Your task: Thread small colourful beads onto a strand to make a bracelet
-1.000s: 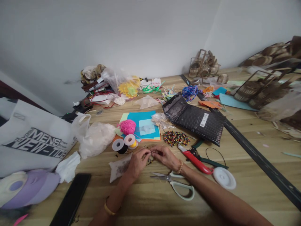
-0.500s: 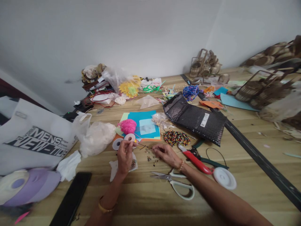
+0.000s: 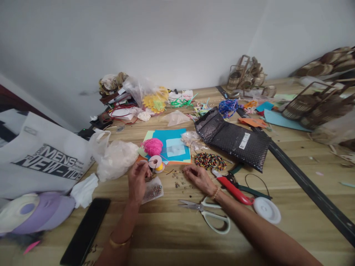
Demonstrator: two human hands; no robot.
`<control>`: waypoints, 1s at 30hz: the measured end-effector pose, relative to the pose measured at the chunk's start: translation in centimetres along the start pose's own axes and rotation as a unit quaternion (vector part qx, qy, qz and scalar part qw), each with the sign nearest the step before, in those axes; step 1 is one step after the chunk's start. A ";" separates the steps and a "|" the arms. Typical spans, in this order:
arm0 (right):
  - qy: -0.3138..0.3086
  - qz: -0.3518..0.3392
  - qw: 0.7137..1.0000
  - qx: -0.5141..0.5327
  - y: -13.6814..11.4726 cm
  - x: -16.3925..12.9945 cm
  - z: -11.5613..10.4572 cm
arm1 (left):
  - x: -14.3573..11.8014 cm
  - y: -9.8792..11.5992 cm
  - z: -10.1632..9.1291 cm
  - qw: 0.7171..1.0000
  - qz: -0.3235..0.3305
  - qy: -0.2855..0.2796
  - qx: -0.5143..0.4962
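My left hand [image 3: 138,179] is pinched on a thin dark cord just left of a white thread spool [image 3: 155,162] and above a small clear bag of beads [image 3: 153,191]. My right hand [image 3: 197,176] rests on the wooden table [image 3: 172,236]. Its fingertips are drawn together beside several loose beads [image 3: 181,183] scattered between the hands. Whether those fingers pinch anything is too small to tell. A short brown piece of cord [image 3: 169,171] lies between the hands.
Scissors [image 3: 212,215] lie under my right wrist, with red-handled pliers [image 3: 233,189] and a white disc [image 3: 267,210] to the right. Beaded strands [image 3: 209,161], pink yarn [image 3: 152,146], coloured paper [image 3: 173,147] and a black mailer [image 3: 233,138] lie beyond. A phone [image 3: 85,231], plastic bag [image 3: 115,157] and tote bag [image 3: 41,162] are left.
My hands, first together over the beads, have drawn apart. The left hand moved left and up to the spool with the cord, and the small bead bag now shows beneath it.
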State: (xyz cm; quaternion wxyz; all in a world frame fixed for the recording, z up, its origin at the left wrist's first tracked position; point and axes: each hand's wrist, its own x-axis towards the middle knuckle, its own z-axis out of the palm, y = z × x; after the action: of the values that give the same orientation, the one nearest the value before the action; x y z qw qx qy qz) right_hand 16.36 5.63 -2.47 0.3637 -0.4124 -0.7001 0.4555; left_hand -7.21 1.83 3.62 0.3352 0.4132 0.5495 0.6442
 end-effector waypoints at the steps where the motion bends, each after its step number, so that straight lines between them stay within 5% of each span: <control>1: -0.003 -0.012 1.000 -0.006 -0.1 0.0 0.0 | 0.0 -0.2 -0.2 0.998 0.020 -0.004 0.062; 4: -0.022 -0.052 0.998 -0.033 -0.6 -0.2 0.0 | -0.3 -0.7 -0.8 0.956 0.124 -0.026 0.266; 8: -0.058 -0.080 0.994 -0.052 -1.2 -0.5 0.0 | -0.5 -1.0 -1.1 0.830 0.246 -0.059 0.497; 11: -0.070 -0.082 0.993 -0.054 -1.3 -0.5 -0.1 | -0.6 -0.8 -1.1 0.758 0.273 -0.091 0.585; 13: -0.071 -0.077 0.993 -0.053 -1.4 -0.6 -0.1 | -0.6 -0.6 -1.1 0.738 0.278 -0.116 0.604; 16: -0.073 -0.078 0.994 -0.040 -1.3 -0.7 -0.1 | -0.6 -0.2 -1.2 0.747 0.275 -0.144 0.588; 22: -0.066 -0.086 0.993 -0.042 -1.3 -0.7 -0.2 | -0.1 0.8 -2.8 0.815 0.234 -0.143 0.510; 30: -0.059 -0.071 0.995 -0.040 -1.3 -0.6 -0.2 | 0.2 0.7 -6.2 0.809 0.219 -0.107 0.534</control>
State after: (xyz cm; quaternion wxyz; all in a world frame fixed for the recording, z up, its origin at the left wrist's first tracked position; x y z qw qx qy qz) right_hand 16.49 4.83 -1.26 0.3362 -0.3482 -0.7656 0.4237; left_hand -12.87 -0.74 3.97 -0.0317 0.7029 0.6624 0.2571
